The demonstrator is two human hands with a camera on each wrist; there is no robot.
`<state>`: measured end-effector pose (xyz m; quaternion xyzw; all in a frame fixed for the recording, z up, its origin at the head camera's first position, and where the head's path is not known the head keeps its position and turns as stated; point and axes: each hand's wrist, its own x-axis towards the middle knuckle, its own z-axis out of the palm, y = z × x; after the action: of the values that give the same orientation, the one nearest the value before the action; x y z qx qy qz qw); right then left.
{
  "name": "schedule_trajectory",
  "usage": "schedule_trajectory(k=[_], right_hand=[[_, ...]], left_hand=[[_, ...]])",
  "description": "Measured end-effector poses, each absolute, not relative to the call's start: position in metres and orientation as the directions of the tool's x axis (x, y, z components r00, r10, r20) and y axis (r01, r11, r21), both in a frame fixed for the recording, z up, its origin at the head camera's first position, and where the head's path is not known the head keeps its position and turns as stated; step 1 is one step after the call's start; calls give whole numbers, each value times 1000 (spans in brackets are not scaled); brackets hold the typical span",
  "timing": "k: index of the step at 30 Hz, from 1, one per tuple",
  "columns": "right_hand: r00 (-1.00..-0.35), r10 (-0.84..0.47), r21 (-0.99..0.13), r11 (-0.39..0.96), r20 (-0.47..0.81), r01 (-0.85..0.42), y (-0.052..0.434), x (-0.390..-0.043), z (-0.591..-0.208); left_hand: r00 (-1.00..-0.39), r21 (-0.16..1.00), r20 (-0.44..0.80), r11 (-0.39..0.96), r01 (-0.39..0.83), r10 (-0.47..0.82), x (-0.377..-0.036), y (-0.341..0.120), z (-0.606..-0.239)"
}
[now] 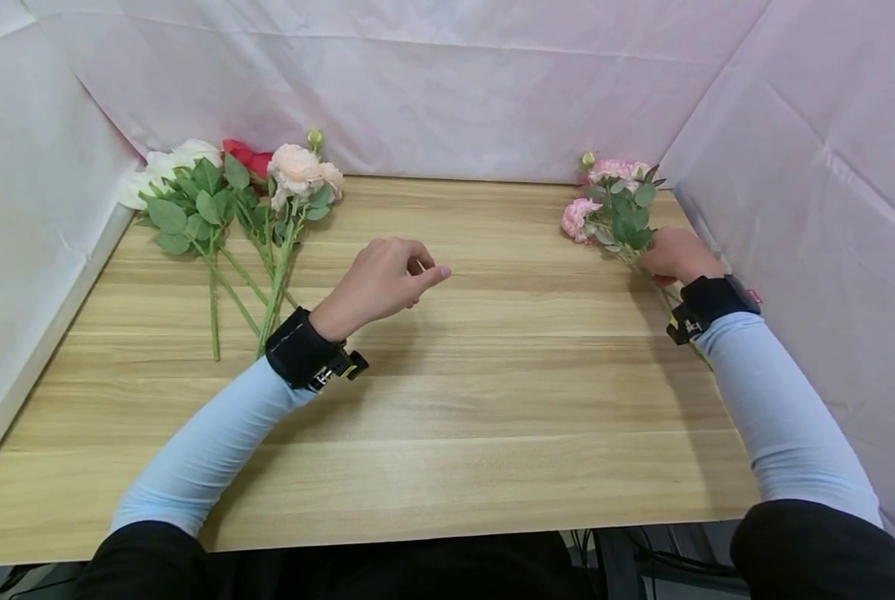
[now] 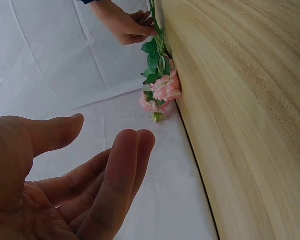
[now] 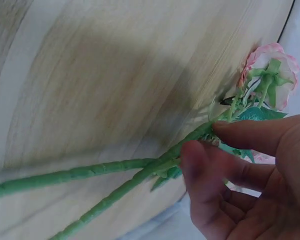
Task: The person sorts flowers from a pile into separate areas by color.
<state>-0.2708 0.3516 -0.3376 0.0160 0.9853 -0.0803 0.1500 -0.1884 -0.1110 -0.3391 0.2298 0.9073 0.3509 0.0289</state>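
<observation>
Here, your right hand (image 1: 674, 254) is at the far right of the wooden table (image 1: 447, 417), down on the pink flower stems (image 3: 140, 172), just below the leaves. The right wrist view shows your thumb and forefinger closing round two green stems where they meet the foliage, so you have them in a light pinch; how firmly the other fingers bear on them I cannot quite tell, as the picture is blurred there. The pink flowers (image 1: 605, 208) lie on the table top with their blooms pointing to the far right corner, close to the white cloth wall (image 1: 807, 167), and the stems run back toward you under your wrist.

Your left hand (image 1: 382, 279) hangs over the middle of the table, holding nothing. Its fingers are loosely curled, thumb and forefinger apart, as the left wrist view confirms with the palm bare.

At the far left lies a second bunch of flowers (image 1: 226, 187): white, red and peach blooms with broad green leaves, their long stems pointing toward the near side. It is well apart from both your hands. Black straps sit on both wrists over pale blue sleeves.
</observation>
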Motion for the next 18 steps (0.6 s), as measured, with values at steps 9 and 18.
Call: schedule_trajectory(k=[9,18], right_hand=[[-989,-94,-133,988,-115,-79,327,-272,-320],[-961,-277,-206,942,-29,-265,247,-262,-317]], left_hand=[[-901,620,124,677,397,416,-189,-112,-339],[-900,599,132,690,406,415,-190,-112,-339]])
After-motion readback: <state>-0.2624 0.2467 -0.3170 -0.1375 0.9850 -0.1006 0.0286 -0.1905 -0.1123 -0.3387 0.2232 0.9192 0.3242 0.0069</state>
